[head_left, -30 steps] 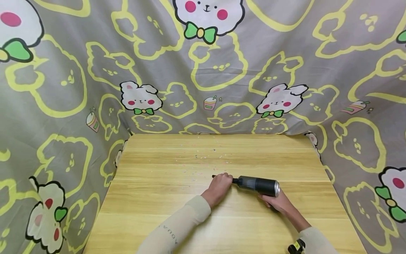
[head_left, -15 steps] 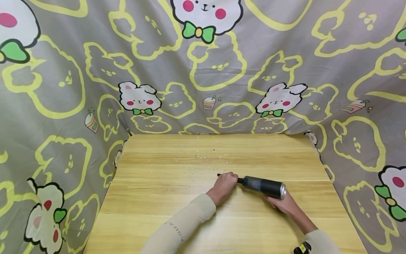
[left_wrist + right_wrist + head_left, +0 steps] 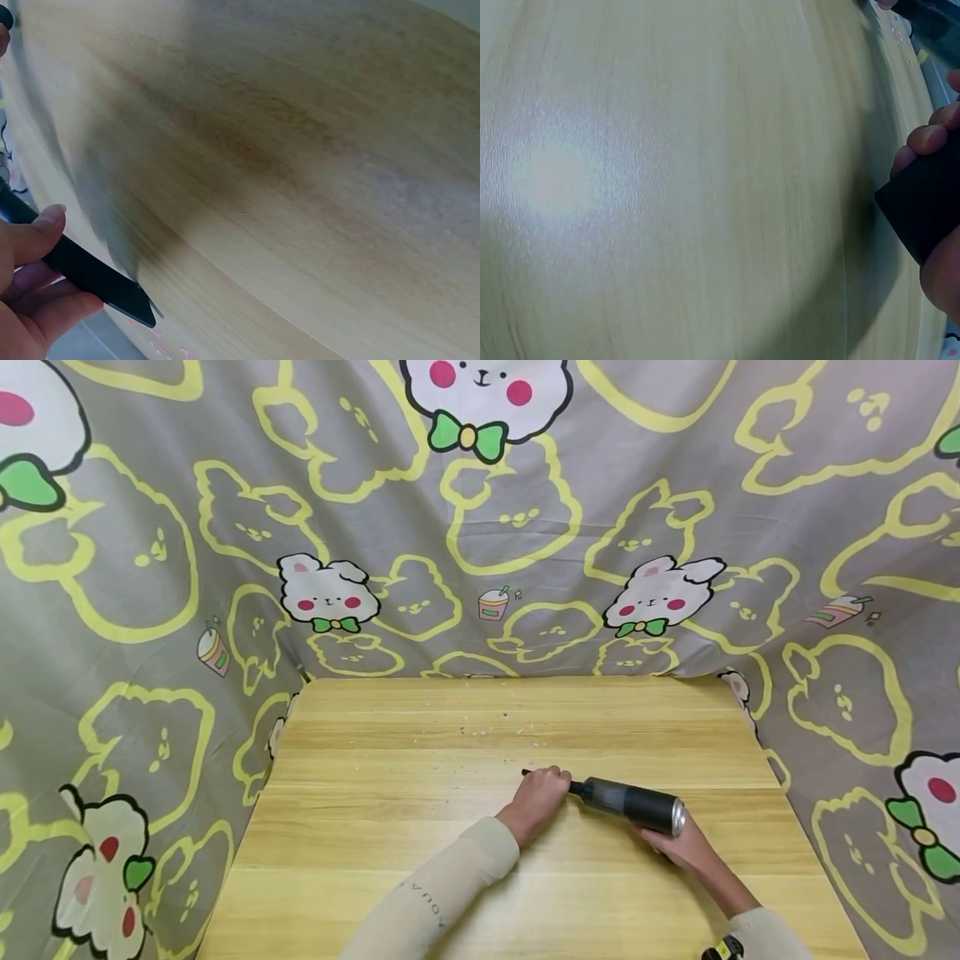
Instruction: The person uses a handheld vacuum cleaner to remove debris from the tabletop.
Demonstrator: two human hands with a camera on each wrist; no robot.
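One table [image 3: 360,827]; confetti specks [image 3: 480,743] upon it, too small to count; one left hand [image 3: 542,793], fingers curled round the nozzle [image 3: 527,772], mostly hidden; one vacuum [image 3: 633,803] lying mid-table, right of centre; one right hand [image 3: 678,845] beneath it, fingers wrapped on the body, partly hidden.

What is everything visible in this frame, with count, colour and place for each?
handheld vacuum: one, black and grey with a silver end cap, lying across the table's near right part.
nozzle: one, black and slim, on the vacuum's front end.
confetti bits: many, tiny, mixed colours, scattered over the table's far middle.
table: one, light wood, centre.
cloth backdrop: one, grey with yellow outlines and white bears, behind and beside the table.
left hand: one, beige sleeve, grips the nozzle.
right hand: one, beige sleeve, holds the vacuum's rear.
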